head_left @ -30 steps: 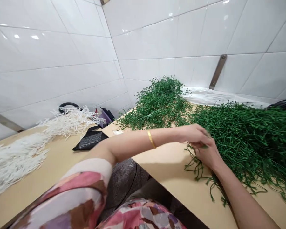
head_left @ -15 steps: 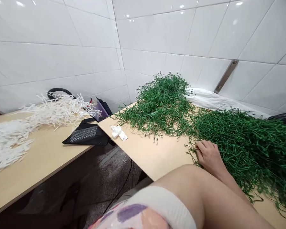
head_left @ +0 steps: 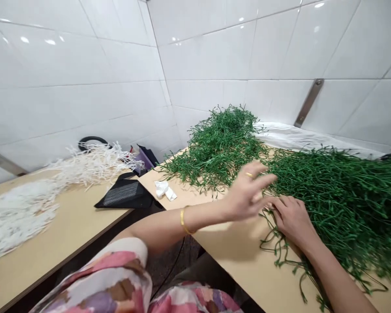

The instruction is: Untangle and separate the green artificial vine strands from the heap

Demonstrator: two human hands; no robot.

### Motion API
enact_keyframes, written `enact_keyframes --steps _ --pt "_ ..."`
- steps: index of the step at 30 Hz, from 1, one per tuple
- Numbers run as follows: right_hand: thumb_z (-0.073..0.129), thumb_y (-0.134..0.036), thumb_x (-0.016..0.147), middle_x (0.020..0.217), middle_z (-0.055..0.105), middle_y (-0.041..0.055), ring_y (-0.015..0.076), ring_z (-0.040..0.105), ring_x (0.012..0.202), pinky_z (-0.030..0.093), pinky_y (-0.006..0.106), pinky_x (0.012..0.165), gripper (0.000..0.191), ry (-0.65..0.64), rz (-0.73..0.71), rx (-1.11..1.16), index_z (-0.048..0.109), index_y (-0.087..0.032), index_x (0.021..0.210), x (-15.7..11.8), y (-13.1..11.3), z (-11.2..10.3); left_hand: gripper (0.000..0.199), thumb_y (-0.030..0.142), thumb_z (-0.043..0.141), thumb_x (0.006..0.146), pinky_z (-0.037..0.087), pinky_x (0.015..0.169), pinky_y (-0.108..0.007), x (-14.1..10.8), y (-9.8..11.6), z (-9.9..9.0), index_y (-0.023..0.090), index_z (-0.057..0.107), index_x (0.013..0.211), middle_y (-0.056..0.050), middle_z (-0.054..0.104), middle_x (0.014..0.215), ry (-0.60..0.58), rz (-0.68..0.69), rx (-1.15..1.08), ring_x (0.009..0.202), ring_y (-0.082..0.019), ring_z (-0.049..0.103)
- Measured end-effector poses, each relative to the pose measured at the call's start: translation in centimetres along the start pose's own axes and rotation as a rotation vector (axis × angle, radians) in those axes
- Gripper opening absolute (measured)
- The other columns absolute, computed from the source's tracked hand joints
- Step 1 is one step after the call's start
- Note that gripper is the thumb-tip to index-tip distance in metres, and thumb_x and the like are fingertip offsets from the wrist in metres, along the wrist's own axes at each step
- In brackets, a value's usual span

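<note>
Green stringy strands with small knobbed tips lie in a big heap [head_left: 339, 187] on the right and a second heap [head_left: 221, 139] toward the wall. My right hand [head_left: 291, 217] rests at the near edge of the right heap, its fingers curled down on a few green strands [head_left: 280, 252] that trail under the wrist toward the bottom. Just left of it, my left hand [head_left: 247, 191], with a ring and a yellow bracelet, hovers over the table with fingers apart, slightly blurred. Its lower fingertips meet the right hand's fingertips.
A crumpled white tissue [head_left: 165, 190] lies near the corner of the table [head_left: 247, 261]. On the left table, white strands [head_left: 91, 165] are piled beside a black mesh item [head_left: 124, 193]. White plastic sheeting [head_left: 293, 137] runs along the tiled wall, below a metal bracket [head_left: 309, 103].
My left arm, before stretched across toward the lower right with its hand out of sight, has swung back left, bringing the hand beside my right one. More green strands now trail by the right wrist.
</note>
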State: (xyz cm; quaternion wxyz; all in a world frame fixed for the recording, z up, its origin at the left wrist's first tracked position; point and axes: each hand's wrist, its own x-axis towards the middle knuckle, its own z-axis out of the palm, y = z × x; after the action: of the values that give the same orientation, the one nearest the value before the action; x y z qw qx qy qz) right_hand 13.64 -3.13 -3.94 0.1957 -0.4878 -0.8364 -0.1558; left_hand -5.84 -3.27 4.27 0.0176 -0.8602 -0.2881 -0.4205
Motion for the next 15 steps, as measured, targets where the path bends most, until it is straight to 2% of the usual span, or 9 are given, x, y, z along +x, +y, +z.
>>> enact_keyframes --steps 1,3,5,7,9,11,13,15 --pt "0.043 -0.018 0.082 0.075 0.054 0.0036 0.0182 0.047 0.078 0.031 0.033 0.073 0.012 0.004 -0.011 0.007 0.054 -0.02 0.077 -0.1 0.1 0.1 0.044 0.045 0.05 0.079 0.029 0.102 -0.051 -1.0 -1.8 -2.1 0.022 0.049 0.117 -0.012 0.046 0.124 0.122 -0.082 0.112 0.124 -0.027 0.033" --pt "0.044 -0.018 0.082 0.075 0.054 0.0037 0.0178 0.047 0.078 0.03 0.033 0.074 0.012 0.014 -0.023 0.01 0.054 -0.019 0.078 -0.1 0.1 0.0 0.052 0.048 0.053 0.076 0.02 0.106 -0.053 -3.1 -5.0 -5.6 0.024 0.046 0.121 -0.011 0.039 0.131 0.274 -0.254 0.342 0.13 -0.029 0.024" --pt "0.044 -0.018 0.082 0.074 0.054 0.0037 0.0173 0.046 0.077 0.029 0.032 0.074 0.012 0.017 -0.021 0.004 0.055 -0.018 0.077 -0.1 -0.2 -0.3 0.067 0.055 0.056 0.071 0.014 0.108 -0.052 -4.9 -7.8 -8.2 0.022 0.041 0.127 -0.014 0.03 0.138 0.344 -0.457 0.53 0.133 -0.032 0.016" --pt "0.044 -0.017 0.082 0.073 0.054 0.0036 0.017 0.046 0.076 0.029 0.031 0.073 0.013 0.015 -0.008 -0.003 0.055 -0.018 0.076 0.0 -0.5 -0.6 0.082 0.062 0.056 0.065 0.01 0.107 -0.054 -6.4 -10.2 -9.7 0.022 0.035 0.133 -0.014 0.022 0.143 0.341 -0.7 0.646 0.136 -0.035 0.005" --pt "0.042 -0.017 0.083 0.073 0.054 0.0035 0.0168 0.046 0.075 0.028 0.031 0.073 0.015 0.006 0.009 -0.01 0.055 -0.018 0.075 0.2 -0.7 -0.9 0.091 0.068 0.055 0.062 0.009 0.105 -0.059 -7.4 -12.5 -10.3 0.023 0.029 0.137 -0.015 0.015 0.146 0.29 -0.94 0.646 0.135 -0.038 0.0" --pt "0.042 -0.017 0.083 0.073 0.054 0.0034 0.0167 0.047 0.076 0.028 0.031 0.073 0.015 0.001 0.009 -0.015 0.055 -0.018 0.075 0.2 -0.7 -0.9 0.093 0.07 0.051 0.062 0.013 0.103 -0.061 -8.1 -14.1 -10.2 0.022 0.027 0.138 -0.017 0.017 0.146 0.215 -1.125 0.524 0.135 -0.041 0.003" --pt "0.043 -0.017 0.082 0.073 0.055 0.0032 0.0171 0.047 0.075 0.029 0.031 0.072 0.014 0.017 -0.024 -0.019 0.054 -0.019 0.075 0.1 -0.3 -0.7 0.089 0.069 0.048 0.065 0.021 0.104 -0.054 -8.4 -15.1 -9.5 0.019 0.03 0.137 -0.017 0.028 0.142 0.177 -1.165 0.396 0.133 -0.037 0.017" --pt "0.044 -0.018 0.081 0.073 0.056 0.0029 0.0175 0.048 0.074 0.029 0.031 0.071 0.011 0.061 -0.076 -0.026 0.054 -0.02 0.075 -0.2 0.1 -0.2 0.085 0.067 0.049 0.066 0.025 0.104 -0.047 -8.3 -15.5 -8.4 0.019 0.033 0.135 -0.016 0.036 0.138 0.159 -1.106 0.335 0.13 -0.032 0.028"
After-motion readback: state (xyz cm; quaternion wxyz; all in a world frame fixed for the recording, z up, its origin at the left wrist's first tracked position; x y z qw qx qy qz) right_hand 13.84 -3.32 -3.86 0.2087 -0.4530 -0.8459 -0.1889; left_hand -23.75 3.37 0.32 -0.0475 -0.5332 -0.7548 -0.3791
